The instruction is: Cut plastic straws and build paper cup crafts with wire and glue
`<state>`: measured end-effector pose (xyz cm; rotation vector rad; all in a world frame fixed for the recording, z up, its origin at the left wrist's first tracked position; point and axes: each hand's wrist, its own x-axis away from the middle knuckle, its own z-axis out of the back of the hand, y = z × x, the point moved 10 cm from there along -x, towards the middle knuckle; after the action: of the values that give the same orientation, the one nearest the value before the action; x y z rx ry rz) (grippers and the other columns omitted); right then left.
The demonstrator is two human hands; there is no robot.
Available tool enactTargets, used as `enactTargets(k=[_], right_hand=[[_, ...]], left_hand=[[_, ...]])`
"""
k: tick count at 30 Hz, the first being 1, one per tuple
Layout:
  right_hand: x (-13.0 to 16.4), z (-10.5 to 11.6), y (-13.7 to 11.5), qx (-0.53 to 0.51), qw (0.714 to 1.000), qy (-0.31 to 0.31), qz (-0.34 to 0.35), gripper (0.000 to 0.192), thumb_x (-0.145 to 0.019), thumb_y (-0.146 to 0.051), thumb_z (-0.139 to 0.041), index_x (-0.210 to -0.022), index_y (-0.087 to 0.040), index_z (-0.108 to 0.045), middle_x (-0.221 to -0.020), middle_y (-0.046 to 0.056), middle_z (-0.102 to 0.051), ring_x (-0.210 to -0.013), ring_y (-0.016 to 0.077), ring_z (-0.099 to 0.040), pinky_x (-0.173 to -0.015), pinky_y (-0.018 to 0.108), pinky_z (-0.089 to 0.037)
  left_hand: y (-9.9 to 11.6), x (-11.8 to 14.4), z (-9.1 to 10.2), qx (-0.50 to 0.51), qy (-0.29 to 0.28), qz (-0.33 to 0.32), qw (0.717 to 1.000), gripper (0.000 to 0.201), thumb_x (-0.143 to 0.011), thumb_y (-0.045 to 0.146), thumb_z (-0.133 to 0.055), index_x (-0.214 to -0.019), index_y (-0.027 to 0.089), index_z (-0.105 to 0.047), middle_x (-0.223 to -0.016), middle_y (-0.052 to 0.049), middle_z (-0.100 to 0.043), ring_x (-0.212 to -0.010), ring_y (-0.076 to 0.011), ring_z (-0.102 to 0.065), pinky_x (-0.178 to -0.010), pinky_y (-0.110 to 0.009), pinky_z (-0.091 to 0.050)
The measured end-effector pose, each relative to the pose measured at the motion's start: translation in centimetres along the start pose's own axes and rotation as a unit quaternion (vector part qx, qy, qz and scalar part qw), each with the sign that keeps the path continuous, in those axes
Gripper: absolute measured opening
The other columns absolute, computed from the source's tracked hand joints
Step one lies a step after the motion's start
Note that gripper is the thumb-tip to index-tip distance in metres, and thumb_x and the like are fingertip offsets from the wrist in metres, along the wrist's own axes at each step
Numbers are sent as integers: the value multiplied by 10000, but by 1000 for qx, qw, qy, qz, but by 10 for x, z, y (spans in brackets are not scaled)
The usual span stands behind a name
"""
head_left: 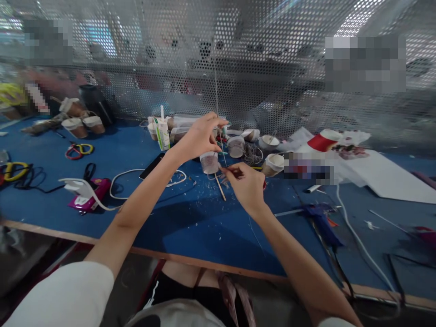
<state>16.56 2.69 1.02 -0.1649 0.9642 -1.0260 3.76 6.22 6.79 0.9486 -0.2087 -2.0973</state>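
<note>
The left hand (200,136) is up over the blue table (190,227), fingertips pinched on one thin thread (222,147). The right hand (247,184) is closed around one small stick (227,170), just beside one clear plastic cup (209,162). Two scissors (79,150) lie far left

Blue table (190,227) carries cups (81,125) (several), cables (357,236), scissors (89,171).

On the blue-topped workbench (190,227), a small clear plastic cup (209,162) stands between a white milk carton (162,133) at left and a paper cup (272,164) at right, a perforated metal screen (238,68) behind
</note>
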Motion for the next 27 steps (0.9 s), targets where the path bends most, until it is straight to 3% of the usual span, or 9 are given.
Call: enactTargets(k=[8,18,27], right_hand=[[3,-8,23,-106,991,-42,-64,148,-806,-278,-545,-682,-202,-573,-632,31,-674,-579,185,-669,-571,301,-529],[3,-15,25,-168,980,-76,-76,183,-831,-315,-533,-682,-209,-524,-603,23,-669,-524,170,-649,-539,303,-539],[4,-3,13,-29,999,-5,-41,207,-790,-347,-609,-680,-226,-481,-507,-10,-598,-493,159,-598,-551,279,-460]], left_hand=[[1,-1,-13,5,-22,-17,1000,600,-717,227,-746,-1244,240,-457,-1207,-111,-480,-838,-195,-665,-715,-352,-581],[-3,-2,-16,2,-11,-10,1000,543,-764,219,-694,-1250,238,-450,-1231,-117,-465,-807,-171,-658,-726,-365,-577],[-3,-2,-15,-18,4,3,1000,573,-715,140,-716,-1227,228,-477,-1182,-95,-494,-749,-150,-660,-694,-322,-577]])
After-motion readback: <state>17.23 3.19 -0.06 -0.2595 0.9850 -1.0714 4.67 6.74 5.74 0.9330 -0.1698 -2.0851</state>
